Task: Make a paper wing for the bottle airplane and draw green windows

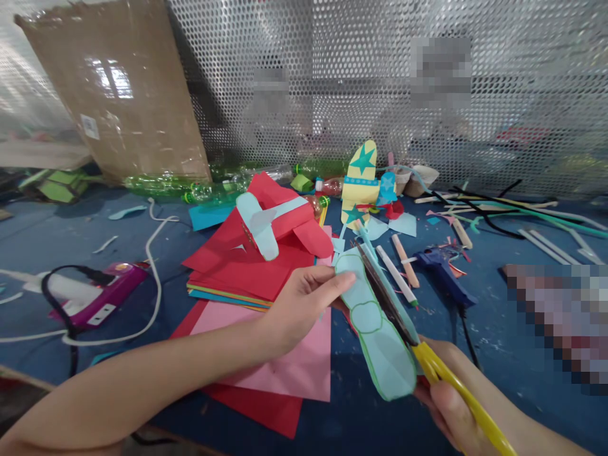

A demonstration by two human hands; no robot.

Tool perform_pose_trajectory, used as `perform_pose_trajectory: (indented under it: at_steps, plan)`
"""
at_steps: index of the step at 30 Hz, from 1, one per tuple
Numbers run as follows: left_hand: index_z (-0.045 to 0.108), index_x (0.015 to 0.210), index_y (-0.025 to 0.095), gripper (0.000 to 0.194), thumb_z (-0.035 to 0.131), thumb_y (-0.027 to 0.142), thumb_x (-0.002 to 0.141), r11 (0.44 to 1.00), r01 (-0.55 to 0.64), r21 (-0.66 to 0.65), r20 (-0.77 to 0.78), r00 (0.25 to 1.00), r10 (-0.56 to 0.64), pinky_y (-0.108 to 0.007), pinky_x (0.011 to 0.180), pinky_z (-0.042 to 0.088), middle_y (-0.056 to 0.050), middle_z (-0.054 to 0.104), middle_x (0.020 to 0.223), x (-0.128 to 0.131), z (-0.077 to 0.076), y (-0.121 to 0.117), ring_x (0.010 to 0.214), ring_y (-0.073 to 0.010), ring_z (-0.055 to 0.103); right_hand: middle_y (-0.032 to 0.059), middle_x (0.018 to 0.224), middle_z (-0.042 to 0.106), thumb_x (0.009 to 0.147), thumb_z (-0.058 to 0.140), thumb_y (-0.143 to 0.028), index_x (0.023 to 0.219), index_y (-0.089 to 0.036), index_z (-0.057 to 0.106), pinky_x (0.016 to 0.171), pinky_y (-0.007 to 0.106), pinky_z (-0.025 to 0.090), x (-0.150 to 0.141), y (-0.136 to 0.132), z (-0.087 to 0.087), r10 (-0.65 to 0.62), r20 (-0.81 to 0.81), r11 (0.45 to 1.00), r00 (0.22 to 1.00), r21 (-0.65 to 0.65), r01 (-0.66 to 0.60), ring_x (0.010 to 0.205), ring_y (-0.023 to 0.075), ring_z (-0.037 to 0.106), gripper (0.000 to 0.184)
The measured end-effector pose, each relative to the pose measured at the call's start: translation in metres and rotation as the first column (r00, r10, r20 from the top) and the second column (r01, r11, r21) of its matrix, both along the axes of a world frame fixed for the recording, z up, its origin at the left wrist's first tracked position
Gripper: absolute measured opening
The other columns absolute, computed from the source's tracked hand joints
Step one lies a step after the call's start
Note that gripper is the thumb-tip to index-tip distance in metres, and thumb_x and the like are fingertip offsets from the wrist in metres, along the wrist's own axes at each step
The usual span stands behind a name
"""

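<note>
My left hand pinches the upper end of a light blue paper cutout between thumb and fingers. Green lines on the paper trace two rounded lobes with a small oval between them. My right hand is closed around the yellow handles of a pair of scissors. Their dark blades lie along the cutout's right edge, with a strip of blue paper beside them. Left of the cutout, a red paper airplane with light blue parts rests on a stack of coloured sheets.
A blue glue gun, a white marker and a yellow paper plane with stars lie beyond my hands. At left sits a purple power strip with cords. Plastic bottles and a cardboard sheet stand along the perforated metal screen.
</note>
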State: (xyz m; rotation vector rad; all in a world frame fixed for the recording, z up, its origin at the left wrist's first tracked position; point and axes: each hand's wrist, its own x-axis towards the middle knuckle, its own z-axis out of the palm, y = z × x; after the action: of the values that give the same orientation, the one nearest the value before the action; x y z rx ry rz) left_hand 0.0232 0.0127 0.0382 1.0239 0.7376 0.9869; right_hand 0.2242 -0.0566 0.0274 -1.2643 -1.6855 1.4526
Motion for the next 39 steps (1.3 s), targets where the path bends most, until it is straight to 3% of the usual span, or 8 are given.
perform_pose_trajectory:
  at_steps: [5,9,11,14,23,32,36,39]
  plan:
    - [0.074,0.061,0.019,0.025,0.077,0.035,0.079,1.0,-0.001,0.007,-0.002,1.0,0.001,-0.021,0.061,0.05,0.003,0.071,0.06,0.0,0.001,0.0,0.057,-0.0102,0.061,-0.0019,0.062,0.044,0.071,0.037,-0.095,0.076,-0.023,0.059,0.045,0.027,0.041,0.002,0.001,0.0,0.007,0.009,0.999,1.0,0.043,-0.007,0.05,0.0139,0.04,0.076]
    - [0.072,0.059,0.018,0.028,0.074,0.036,0.081,0.999,-0.041,0.03,-0.075,0.996,0.043,-0.023,0.06,0.048,0.001,0.068,0.06,-0.001,-0.001,0.002,0.058,-0.0115,0.059,-0.0093,0.054,0.028,0.073,0.035,-0.095,0.072,-0.024,0.043,0.035,0.023,0.017,0.005,0.002,-0.003,0.114,0.001,0.993,0.994,-0.012,-0.114,0.041,0.0069,0.02,0.072]
    - [0.069,0.056,0.018,0.032,0.072,0.038,0.082,0.995,-0.079,0.064,-0.145,0.986,0.088,-0.023,0.057,0.045,0.001,0.066,0.059,-0.003,-0.003,0.003,0.057,-0.0112,0.056,-0.0109,0.053,0.023,0.075,0.033,-0.094,0.07,-0.024,0.037,0.036,0.024,0.01,0.006,0.003,-0.005,0.125,0.009,0.992,0.992,0.006,-0.125,0.04,0.0058,0.016,0.07]
    - [0.064,0.055,0.019,0.037,0.071,0.044,0.082,0.988,-0.12,0.092,-0.238,0.961,0.139,-0.024,0.055,0.044,0.001,0.061,0.056,-0.006,-0.005,0.003,0.055,-0.012,0.053,-0.0104,0.05,0.025,0.078,0.033,-0.092,0.067,-0.024,0.034,0.038,0.025,0.01,0.007,0.004,-0.006,0.106,0.03,0.992,0.994,0.066,-0.107,0.041,0.0061,0.021,0.069]
    - [0.059,0.058,0.02,0.04,0.066,0.049,0.084,0.988,-0.103,0.117,-0.283,0.95,0.133,-0.027,0.058,0.047,0.003,0.053,0.054,-0.007,-0.003,0.006,0.055,-0.0139,0.055,-0.0105,0.051,0.021,0.076,0.034,-0.093,0.066,-0.025,0.033,0.035,0.025,0.01,0.007,0.005,-0.004,0.12,0.026,0.993,0.992,0.01,-0.12,0.039,0.0057,0.018,0.069]
    - [0.063,0.061,0.019,0.037,0.066,0.048,0.085,0.988,-0.111,0.11,-0.271,0.953,0.137,-0.027,0.059,0.049,0.001,0.06,0.057,-0.008,-0.004,0.006,0.055,-0.014,0.059,-0.0103,0.049,0.023,0.079,0.032,-0.091,0.065,-0.025,0.033,0.035,0.026,0.011,0.008,0.004,-0.003,0.14,0.055,0.989,0.989,0.031,-0.142,0.039,0.0066,0.021,0.068]
    - [0.067,0.063,0.02,0.036,0.067,0.049,0.084,0.988,-0.117,0.102,-0.262,0.955,0.14,-0.028,0.061,0.052,0.0,0.066,0.059,-0.008,-0.003,0.006,0.059,-0.0164,0.064,-0.0107,0.05,0.023,0.074,0.035,-0.094,0.069,-0.024,0.037,0.034,0.025,0.01,0.008,0.006,-0.006,0.104,0.042,0.995,0.994,-0.002,-0.105,0.039,0.0062,0.018,0.07]
    - [0.07,0.065,0.019,0.036,0.067,0.049,0.084,0.993,-0.078,0.084,-0.21,0.973,0.094,-0.027,0.063,0.053,-0.003,0.073,0.064,-0.007,-0.002,0.007,0.066,-0.0184,0.069,-0.0094,0.051,0.024,0.075,0.04,-0.092,0.069,-0.024,0.039,0.034,0.025,0.011,0.007,0.009,-0.009,0.116,0.009,0.991,0.993,0.07,-0.116,0.039,0.0067,0.018,0.068]
